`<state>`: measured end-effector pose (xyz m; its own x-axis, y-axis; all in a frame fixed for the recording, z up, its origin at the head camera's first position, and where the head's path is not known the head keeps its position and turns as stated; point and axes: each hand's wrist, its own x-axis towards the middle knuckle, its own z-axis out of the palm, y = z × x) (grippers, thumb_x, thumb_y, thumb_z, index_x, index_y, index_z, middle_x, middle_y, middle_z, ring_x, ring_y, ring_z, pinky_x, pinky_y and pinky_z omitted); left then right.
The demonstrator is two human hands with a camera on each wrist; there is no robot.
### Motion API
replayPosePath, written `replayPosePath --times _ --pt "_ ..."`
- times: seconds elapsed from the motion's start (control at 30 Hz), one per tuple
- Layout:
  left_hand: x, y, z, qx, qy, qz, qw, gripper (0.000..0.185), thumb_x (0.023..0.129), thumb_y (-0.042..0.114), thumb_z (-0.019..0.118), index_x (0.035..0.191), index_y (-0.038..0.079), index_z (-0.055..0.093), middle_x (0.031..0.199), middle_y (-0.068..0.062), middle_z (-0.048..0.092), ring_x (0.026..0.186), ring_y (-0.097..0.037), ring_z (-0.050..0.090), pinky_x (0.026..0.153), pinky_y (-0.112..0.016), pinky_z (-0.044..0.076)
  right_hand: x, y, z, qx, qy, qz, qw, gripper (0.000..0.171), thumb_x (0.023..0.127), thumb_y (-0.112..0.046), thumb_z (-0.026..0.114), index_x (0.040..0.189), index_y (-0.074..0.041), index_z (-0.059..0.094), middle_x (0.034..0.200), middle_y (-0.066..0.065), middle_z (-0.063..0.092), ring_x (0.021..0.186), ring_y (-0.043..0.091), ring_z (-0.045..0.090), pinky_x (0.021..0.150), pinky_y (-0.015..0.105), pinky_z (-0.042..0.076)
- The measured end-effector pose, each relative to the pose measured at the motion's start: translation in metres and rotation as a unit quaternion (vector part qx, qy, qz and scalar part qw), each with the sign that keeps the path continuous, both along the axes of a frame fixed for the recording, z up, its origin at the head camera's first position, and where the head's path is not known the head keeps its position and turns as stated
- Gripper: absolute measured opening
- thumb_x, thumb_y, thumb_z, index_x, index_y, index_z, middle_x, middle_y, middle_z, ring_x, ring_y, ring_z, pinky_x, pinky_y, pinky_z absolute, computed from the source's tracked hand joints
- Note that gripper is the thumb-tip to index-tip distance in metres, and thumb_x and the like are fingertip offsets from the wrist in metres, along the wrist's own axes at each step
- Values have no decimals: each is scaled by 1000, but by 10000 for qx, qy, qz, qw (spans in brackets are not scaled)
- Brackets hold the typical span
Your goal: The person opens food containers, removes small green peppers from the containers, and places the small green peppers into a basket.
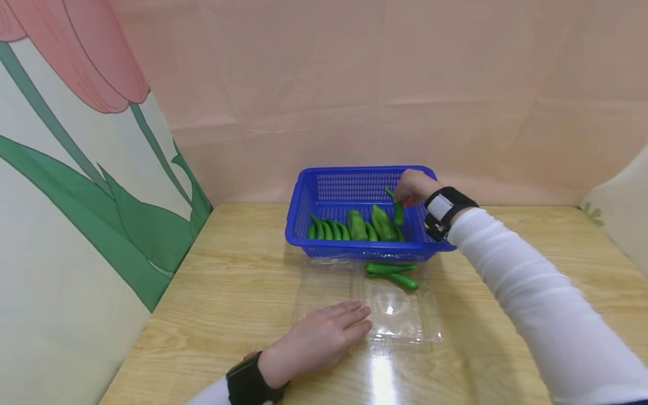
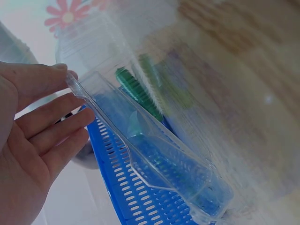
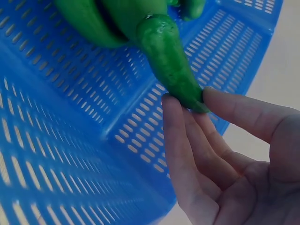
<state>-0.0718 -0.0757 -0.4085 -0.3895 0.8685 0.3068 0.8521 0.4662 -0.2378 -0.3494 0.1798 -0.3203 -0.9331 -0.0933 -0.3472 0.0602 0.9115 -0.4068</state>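
My left hand [image 1: 324,337] lies flat with straight fingers on the near edge of the clear plastic tray [image 1: 400,320], steadying it on the wooden table [image 1: 228,292]. The tray looks thin, light and springy, so I judge it would skid unless pinned. Two green peppers [image 1: 392,274] lie at its far end, just in front of the blue basket [image 1: 324,194]. Over the basket, my right hand [image 1: 412,188] pinches a green pepper [image 3: 171,63] by its tip between thumb and fingers. It looks light, firm and glossy; a mid-body hold seems surer. I see no readable writing.
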Motion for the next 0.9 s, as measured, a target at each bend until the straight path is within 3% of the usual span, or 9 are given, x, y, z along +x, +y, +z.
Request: replayPosePath --times 0.2,0.4,0.47,0.57,0.73,0.9 --pt "0 1 0 -26 -6 -13 10000 33 92 20 56 125 17 61 135 -4 57 126 -17 53 110 -27 39 -3 2 -8 30 -403 53 9992 25 82 -5 61 102 10 65 99 23 70 86 32 69 77 38 61" --pt "0 1 1 -20 75 -65 9999 32 93 20 56 124 16 62 134 -5 58 125 -18 54 109 -27 41 -12 1 -18 698 -1404 467 9865 35 92 -11 49 117 12 57 123 29 58 117 40 55 99 44 50" --pt "1 1 1 -30 82 -70 9999 32 93 20 56 124 16 62 134 -5 58 125 -18 53 109 -27 40 -14 0 -21 810 -1580 404 9833 37 93 -12 48 120 13 55 126 29 56 120 39 53 101 44 49" --pt "1 2 2 -39 44 -64 10000 31 94 20 55 124 15 62 134 -5 57 125 -18 53 110 -27 40 -14 0 -24 873 -1677 201 9818 37 92 -11 50 121 12 54 123 26 60 117 35 56 97 39 52" --pt "1 2 3 -82 8 -57 10000 32 94 22 55 125 15 61 134 -6 57 125 -19 53 110 -28 40 -15 3 -28 925 -1514 81 9841 31 90 -11 55 112 10 58 98 18 68 93 27 65 77 30 58" --pt "0 2 3 -84 5 -46 10000 33 94 22 56 125 15 61 135 -6 57 126 -19 53 110 -28 39 -10 7 -25 876 -1617 41 9829 28 88 -9 57 109 9 61 94 18 68 84 24 67 71 28 59"
